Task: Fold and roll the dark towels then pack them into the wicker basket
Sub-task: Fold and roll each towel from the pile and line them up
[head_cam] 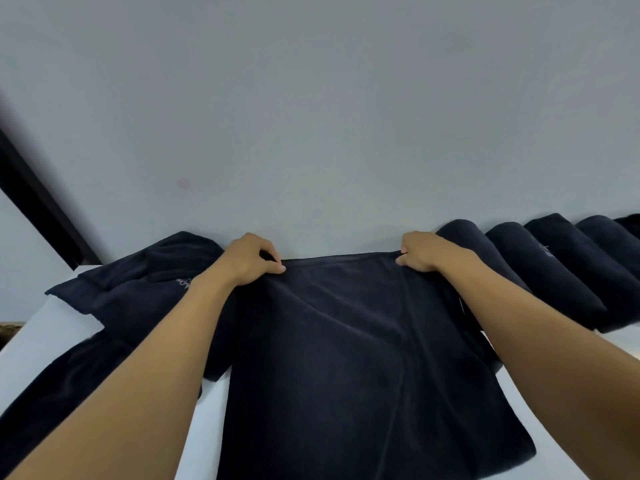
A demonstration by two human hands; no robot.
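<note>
A dark navy towel [346, 358] lies spread flat on the white table [52, 337] in front of me. My left hand [254, 259] pinches its far left corner and my right hand [420, 252] pinches its far right corner, both at the table's back edge by the wall. Several rolled dark towels [554, 271] lie side by side at the right. A loose pile of unfolded dark towels [138, 289] sits at the left, partly under my left forearm. A sliver of the wicker basket [8, 329] may show at the far left edge.
A plain grey wall [311, 116] rises right behind the table. A dark diagonal frame [38, 199] runs along the left. Bare white tabletop shows at the near left and near right of the spread towel.
</note>
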